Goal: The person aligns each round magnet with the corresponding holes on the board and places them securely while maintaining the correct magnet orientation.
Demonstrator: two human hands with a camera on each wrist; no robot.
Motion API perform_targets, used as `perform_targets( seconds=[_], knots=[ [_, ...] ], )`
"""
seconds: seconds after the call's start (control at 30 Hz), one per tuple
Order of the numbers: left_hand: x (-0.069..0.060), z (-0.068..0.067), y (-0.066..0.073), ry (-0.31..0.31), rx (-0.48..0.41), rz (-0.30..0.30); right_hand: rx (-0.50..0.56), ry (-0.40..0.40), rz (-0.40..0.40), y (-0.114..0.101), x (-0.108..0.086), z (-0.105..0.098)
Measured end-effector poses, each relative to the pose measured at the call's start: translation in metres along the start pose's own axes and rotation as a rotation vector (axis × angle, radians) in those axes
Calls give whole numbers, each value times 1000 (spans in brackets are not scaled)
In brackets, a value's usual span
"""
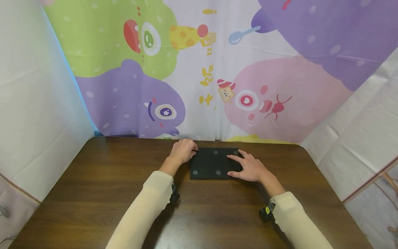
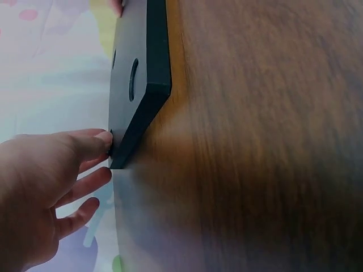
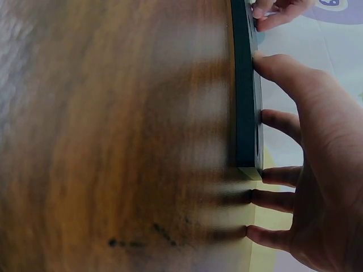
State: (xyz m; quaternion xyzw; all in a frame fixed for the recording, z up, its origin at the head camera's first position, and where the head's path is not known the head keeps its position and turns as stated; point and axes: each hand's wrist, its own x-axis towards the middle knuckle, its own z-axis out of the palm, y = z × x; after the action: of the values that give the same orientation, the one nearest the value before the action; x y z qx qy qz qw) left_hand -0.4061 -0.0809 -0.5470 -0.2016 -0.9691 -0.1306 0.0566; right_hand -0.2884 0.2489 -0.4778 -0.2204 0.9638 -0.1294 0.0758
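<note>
A flat black rectangular board [image 1: 206,162] lies on the wooden table, with several round grey pads [image 1: 218,172] on its upper face. At its far left corner my left hand [image 1: 183,151] has curled fingers, and the thumb and forefinger pinch a small dark round pad [image 2: 109,143] against the surface. The fingertips partly hide that pad. My right hand [image 1: 251,168] spreads over the board's right end. In the right wrist view, its thumb [image 3: 278,65] and some fingertips touch the board, while other fingers reach past the edge to the table.
The brown table [image 1: 205,214] extends around the board. Behind its far edge hangs a curtain [image 1: 199,69] printed with cartoon creatures, and white fabric walls [image 1: 37,86] stand on both sides. A small black camera [image 1: 265,212] is strapped to the right wrist.
</note>
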Motion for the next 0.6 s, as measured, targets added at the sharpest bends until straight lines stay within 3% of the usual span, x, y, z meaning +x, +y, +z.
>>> perform_targets(
  seconds=[0.23, 0.6],
  knots=[
    [10, 13, -11, 6, 56, 23, -2, -17, 11, -1, 0, 0],
    [7, 11, -10, -13, 52, 7, -10, 8, -14, 23, 13, 15]
  ],
)
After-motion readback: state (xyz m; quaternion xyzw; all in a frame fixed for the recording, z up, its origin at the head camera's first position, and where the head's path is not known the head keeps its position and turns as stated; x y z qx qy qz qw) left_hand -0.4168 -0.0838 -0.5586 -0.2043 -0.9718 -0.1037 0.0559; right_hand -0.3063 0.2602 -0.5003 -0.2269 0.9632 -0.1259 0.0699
